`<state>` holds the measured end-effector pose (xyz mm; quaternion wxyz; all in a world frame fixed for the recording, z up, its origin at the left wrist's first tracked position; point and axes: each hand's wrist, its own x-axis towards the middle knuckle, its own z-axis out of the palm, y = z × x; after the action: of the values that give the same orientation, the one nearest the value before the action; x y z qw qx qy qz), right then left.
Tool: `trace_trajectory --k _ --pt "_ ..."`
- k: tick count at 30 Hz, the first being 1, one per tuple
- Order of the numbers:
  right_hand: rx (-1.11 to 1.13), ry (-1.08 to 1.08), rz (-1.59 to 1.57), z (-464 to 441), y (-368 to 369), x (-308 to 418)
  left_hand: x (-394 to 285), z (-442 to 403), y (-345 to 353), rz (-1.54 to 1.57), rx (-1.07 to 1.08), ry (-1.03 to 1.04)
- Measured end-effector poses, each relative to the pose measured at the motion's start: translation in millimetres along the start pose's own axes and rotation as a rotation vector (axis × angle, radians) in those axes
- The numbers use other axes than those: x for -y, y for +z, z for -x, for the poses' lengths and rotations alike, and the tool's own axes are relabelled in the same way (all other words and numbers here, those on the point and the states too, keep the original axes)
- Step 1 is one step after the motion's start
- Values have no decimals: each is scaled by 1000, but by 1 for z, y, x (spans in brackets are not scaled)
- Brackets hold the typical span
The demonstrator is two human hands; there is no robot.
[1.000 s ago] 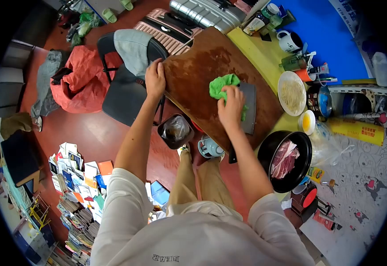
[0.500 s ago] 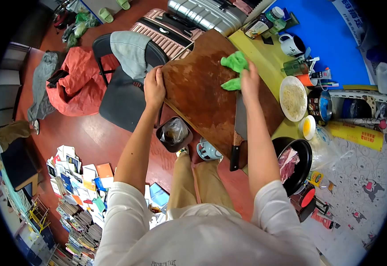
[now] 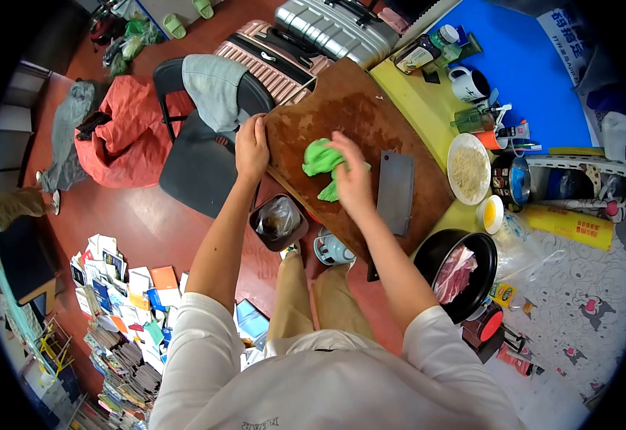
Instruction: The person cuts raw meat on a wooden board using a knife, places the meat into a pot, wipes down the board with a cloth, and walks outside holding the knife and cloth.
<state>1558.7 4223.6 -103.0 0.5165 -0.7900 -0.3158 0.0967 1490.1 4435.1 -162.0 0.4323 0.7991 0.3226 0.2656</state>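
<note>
A large brown cutting board (image 3: 306,115) with damp patches fills the middle of the view. My left hand (image 3: 252,149) grips its left edge. My right hand (image 3: 352,179) is on a green cloth (image 3: 320,159), which lies bunched on the board. Just right of that hand a cleaver (image 3: 396,192) rests flat on the board, its handle mostly hidden under my right forearm. Beside the board's right edge are a plate of pale shreds (image 3: 468,169) and a black pan (image 3: 486,251) holding raw meat (image 3: 456,274).
Below the board's left edge stands a lined bin (image 3: 278,222), near a gas canister (image 3: 333,247). A folding chair (image 3: 202,161) is at the left. Suitcases (image 3: 338,32) lie beyond the board. A mug (image 3: 468,84) and jars stand at the upper right.
My right hand and the green cloth first moved away up the board, then came back down and left. My left hand stays on the board's edge.
</note>
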Motion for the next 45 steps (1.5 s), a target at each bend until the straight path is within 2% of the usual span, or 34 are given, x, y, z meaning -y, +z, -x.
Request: trace_trajectory --k 1,3,5,6,8,9,11,12,15,16,19,23,25,27,29,31,32,33,35,36,37,40,45 --pt "-80 -52 54 -9 -15 -3 -2 0 0 0 -11 7" --pt "-219 194 -83 -26 -44 -8 -3 3 0 6 -17 0" --pt "-355 445 -700 -52 -69 -6 -4 2 -1 31 -17 -2" --pt "-351 447 -696 -62 -77 -17 -4 1 -1 41 -3 -6" --pt "-522 225 -472 -82 -78 -48 -5 1 -2 31 -9 -5" --pt "-520 232 -472 -88 -72 -63 -6 2 -2 21 -10 0" --pt "-379 145 201 -100 -60 -87 -7 2 -1 18 -12 -4" --pt "-396 28 387 -105 -49 -87 -7 3 -2 18 -14 -5" --pt "-404 40 471 -106 -31 -72 -7 3 0 11 -27 -40" --pt "-417 -10 452 -106 -28 -68 -6 2 0 12 -14 -48" --pt "-263 -122 361 -79 -6 -49 -8 1 0 21 -7 -54" --pt "-63 -69 123 -24 25 -12 -9 3 -1 -6 -30 -34" --pt "102 300 -301 -24 10 4 -8 1 -1 -2 -23 -32" --pt "-28 389 -587 -38 -9 1 -7 3 -2 -1 -13 -42" --pt "-96 230 -413 -62 -39 5 -9 3 -3 28 -12 -33" --pt "-168 148 63 -80 -58 -28 -4 1 -2 22 -19 -16" --pt "-194 76 216 -81 -57 -38 -3 1 -1 26 -17 -6" --pt "-159 50 227 -79 -46 -58 -4 1 -1 32 -16 4" --pt "-194 -31 508 -64 -11 -52 -5 1 -1 26 -5 -11" --pt "-294 -30 490 -68 -6 -51 -6 1 -2 32 -15 -6" --pt "-294 -27 482 -75 -1 -50 -7 1 -2 38 -25 1" --pt "-176 -50 181 -91 15 -32 -2 0 0 42 -15 19" --pt "149 -235 21 -103 59 -11 4 0 5 120 -48 38"
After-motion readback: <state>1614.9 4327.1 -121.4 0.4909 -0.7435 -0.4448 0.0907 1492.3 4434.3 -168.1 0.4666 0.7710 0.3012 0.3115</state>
